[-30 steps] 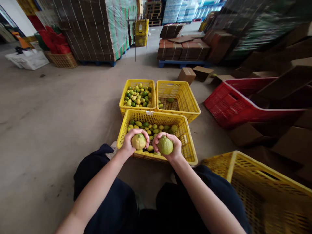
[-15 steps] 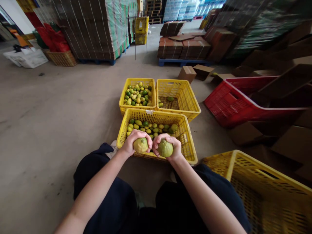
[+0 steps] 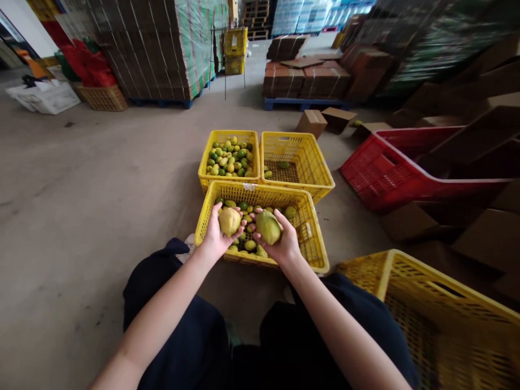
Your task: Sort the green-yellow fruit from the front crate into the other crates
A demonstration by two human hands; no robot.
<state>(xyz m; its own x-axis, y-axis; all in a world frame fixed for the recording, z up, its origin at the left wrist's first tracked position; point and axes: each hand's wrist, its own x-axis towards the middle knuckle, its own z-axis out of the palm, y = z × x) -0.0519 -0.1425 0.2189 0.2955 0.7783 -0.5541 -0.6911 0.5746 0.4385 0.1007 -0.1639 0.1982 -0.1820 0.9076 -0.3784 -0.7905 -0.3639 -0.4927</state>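
Note:
My left hand [image 3: 218,234] cradles a yellow lemon [image 3: 229,221] in an upturned palm, fingers curled under it and thumb along its left side. In my right hand [image 3: 287,238] lies a greener lemon [image 3: 268,227], with the thumb at its upper right. Both hands are above the near yellow crate [image 3: 313,233], their fingertips close together. Several yellow and green lemons [image 3: 250,245] lie inside that crate, partly hidden by the hands.
Behind stand two more yellow crates: the left one [image 3: 201,165] full of lemons, the right one [image 3: 320,168] with a few at its bottom. A red crate [image 3: 377,173] and cardboard are at right. Another yellow crate [image 3: 390,271] stands by my right knee.
Both hands have turned palms-up and moved slightly forward, the lemons rolling with them so their sides show. The grip has loosened, and more lemons in the near crate are visible below.

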